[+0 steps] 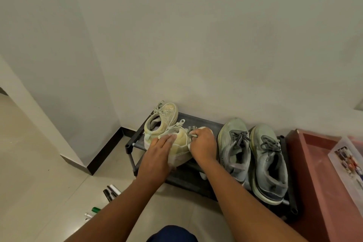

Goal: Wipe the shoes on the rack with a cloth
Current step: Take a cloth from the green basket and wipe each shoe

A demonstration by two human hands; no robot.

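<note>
A low black shoe rack [196, 122] stands against the wall. A pale yellow-green sneaker [181, 141] is tilted at its left end, and its mate [163, 120] lies behind it. My left hand [160, 150] lies on the near sneaker's side with fingers straight. My right hand [203, 144] is curled at the laces and grips a white cloth [203, 175]. Most of the cloth is hidden; a bit of it hangs below my wrist. Two grey sneakers [234, 149] [270, 161] sit side by side on the rack's right half.
A reddish-brown cabinet top [314, 163] adjoins the rack on the right, with a clear plastic box [347, 165] on it. Pens and markers [111, 192] lie on the tiled floor at the lower left. A wall corner with dark skirting [106, 151] juts out on the left.
</note>
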